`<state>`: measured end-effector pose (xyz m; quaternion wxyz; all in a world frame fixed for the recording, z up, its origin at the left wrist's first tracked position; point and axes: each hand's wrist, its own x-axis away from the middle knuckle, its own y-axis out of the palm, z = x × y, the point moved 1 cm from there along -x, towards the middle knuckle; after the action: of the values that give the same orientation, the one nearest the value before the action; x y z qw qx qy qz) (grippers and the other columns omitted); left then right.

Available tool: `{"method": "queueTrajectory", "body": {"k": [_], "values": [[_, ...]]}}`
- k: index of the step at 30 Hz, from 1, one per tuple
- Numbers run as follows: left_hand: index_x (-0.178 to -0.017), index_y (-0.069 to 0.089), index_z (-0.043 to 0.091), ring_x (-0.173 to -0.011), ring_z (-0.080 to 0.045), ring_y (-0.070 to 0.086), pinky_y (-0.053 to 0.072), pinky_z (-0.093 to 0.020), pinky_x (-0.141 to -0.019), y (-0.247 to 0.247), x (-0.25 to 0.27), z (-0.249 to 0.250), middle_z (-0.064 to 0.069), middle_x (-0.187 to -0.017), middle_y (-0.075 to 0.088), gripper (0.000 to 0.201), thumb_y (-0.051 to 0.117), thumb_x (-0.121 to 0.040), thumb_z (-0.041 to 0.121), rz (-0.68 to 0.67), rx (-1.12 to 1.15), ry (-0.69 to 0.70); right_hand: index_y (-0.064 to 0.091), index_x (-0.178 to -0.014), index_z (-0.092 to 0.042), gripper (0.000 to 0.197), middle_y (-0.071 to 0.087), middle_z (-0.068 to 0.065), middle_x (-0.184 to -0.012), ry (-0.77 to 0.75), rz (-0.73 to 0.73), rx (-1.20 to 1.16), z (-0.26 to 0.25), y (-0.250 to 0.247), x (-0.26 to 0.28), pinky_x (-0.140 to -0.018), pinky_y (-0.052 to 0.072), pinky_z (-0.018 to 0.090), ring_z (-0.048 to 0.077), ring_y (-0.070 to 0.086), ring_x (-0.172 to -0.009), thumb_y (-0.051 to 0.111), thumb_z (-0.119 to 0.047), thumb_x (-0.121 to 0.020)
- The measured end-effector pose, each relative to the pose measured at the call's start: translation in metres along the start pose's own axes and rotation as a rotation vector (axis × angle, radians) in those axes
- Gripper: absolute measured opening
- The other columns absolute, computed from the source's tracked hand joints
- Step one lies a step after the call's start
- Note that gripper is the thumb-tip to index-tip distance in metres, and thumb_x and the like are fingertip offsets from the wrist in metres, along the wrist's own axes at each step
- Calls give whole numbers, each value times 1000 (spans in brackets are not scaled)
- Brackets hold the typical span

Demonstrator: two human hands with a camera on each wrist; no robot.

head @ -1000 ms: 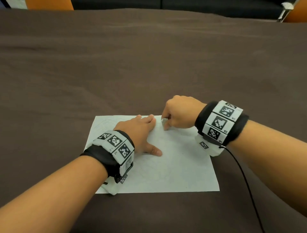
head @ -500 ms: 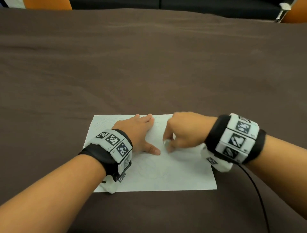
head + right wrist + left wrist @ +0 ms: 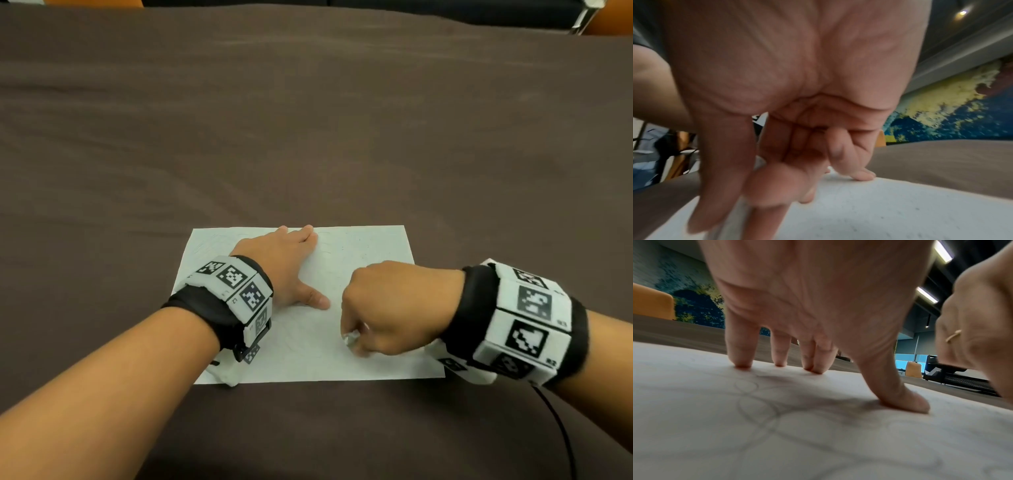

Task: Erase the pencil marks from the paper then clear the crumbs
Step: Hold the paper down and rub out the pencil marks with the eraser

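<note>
A white sheet of paper (image 3: 373,250) lies flat on the brown cloth, with faint looping pencil marks (image 3: 764,404) across it. My left hand (image 3: 291,263) lies spread on the sheet's left half, fingertips (image 3: 742,365) and thumb pressing it down. My right hand (image 3: 387,308) is over the near middle of the sheet, its fingers curled and pinching a small white eraser (image 3: 351,338) against the paper. In the right wrist view the eraser (image 3: 744,207) is mostly hidden behind blurred fingers. Small dark crumbs (image 3: 881,217) speckle the paper.
The brown tablecloth (image 3: 308,137) spreads wide around the sheet. A black cable (image 3: 561,431) trails from my right wristband over the near right cloth. Orange chairs (image 3: 651,305) stand beyond the far edge.
My right hand has drawn the eraser from the sheet's far edge toward me, down to its near middle. The left hand has stayed pressed on the paper.
</note>
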<state>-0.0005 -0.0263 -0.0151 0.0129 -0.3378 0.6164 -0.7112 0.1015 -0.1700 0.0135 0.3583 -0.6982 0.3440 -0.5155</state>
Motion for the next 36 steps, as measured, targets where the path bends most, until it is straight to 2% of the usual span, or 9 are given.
{"method": "queueTrajectory", "body": {"k": [4, 9, 14, 17, 19, 22, 27, 30, 36], "values": [[-157, 0, 29, -152, -14, 4, 33, -49, -113, 0, -2, -1, 21, -163, -5, 120, 56, -67, 86, -15, 4, 9, 78, -90, -18, 22, 76, -2, -84, 105, 47, -120, 19, -10, -10, -76, 58, 39, 16, 65, -76, 66, -36, -89], [-157, 2, 28, -152, -15, 5, 36, -50, -111, -1, -1, -2, 20, -163, -3, 120, 55, -67, 86, -15, -8, 15, 77, -91, -16, 25, 75, 0, -85, 208, 148, -40, 30, -16, -13, -74, 58, 40, 24, 66, -83, 62, -35, -89], [-157, 4, 27, -151, -15, 9, 37, -49, -111, 0, 1, -2, 19, -163, 1, 117, 55, -69, 85, -1, -15, 13, 74, -85, -11, 28, 71, 3, -76, 46, 100, -18, 3, 3, -3, -71, 57, 39, 25, 63, -72, 58, -34, -91], [-156, 5, 27, -150, -15, 14, 38, -47, -110, -1, 1, -1, 18, -163, 7, 116, 55, -69, 85, 18, -18, 17, 79, -95, -17, 23, 75, -4, -86, -16, 12, -71, -8, 6, 5, -72, 56, 33, 20, 65, -76, 62, -33, -93], [-157, 5, 27, -151, -15, 11, 37, -48, -111, -1, 0, -1, 19, -163, 4, 116, 55, -69, 85, 14, -16, 15, 79, -97, -18, 24, 76, -3, -87, -22, -26, -98, -9, 5, 5, -75, 58, 35, 19, 67, -78, 64, -36, -92], [-157, 3, 28, -152, -15, 6, 36, -48, -112, 0, 0, -2, 21, -163, -1, 117, 56, -69, 85, 8, -8, 13, 76, -92, -14, 29, 75, 1, -83, 58, 34, -58, 3, -2, -4, -75, 59, 40, 23, 66, -78, 61, -38, -90], [-157, 1, 26, -152, -16, 6, 37, -49, -111, -1, 0, -2, 19, -163, 0, 121, 56, -68, 85, 5, -5, 19, 63, -71, -9, 29, 58, 2, -62, 236, 198, -29, 21, -14, -15, -58, 47, 33, 29, 58, -68, 59, -32, -88], [-157, 4, 26, -152, -16, 8, 36, -49, -111, 0, 0, -2, 19, -163, 1, 119, 57, -68, 85, 12, -6, 20, 75, -87, -10, 29, 73, 3, -80, 157, 120, -71, 13, -6, -9, -73, 58, 40, 27, 67, -79, 60, -35, -90], [-156, 4, 27, -151, -16, 10, 39, -47, -109, 2, -2, -3, 19, -163, 5, 119, 55, -67, 87, 39, -12, 25, 77, -90, -18, 21, 74, -2, -82, 27, -20, -94, -13, 3, 3, -73, 58, 37, 21, 65, -76, 64, -35, -90]]}}
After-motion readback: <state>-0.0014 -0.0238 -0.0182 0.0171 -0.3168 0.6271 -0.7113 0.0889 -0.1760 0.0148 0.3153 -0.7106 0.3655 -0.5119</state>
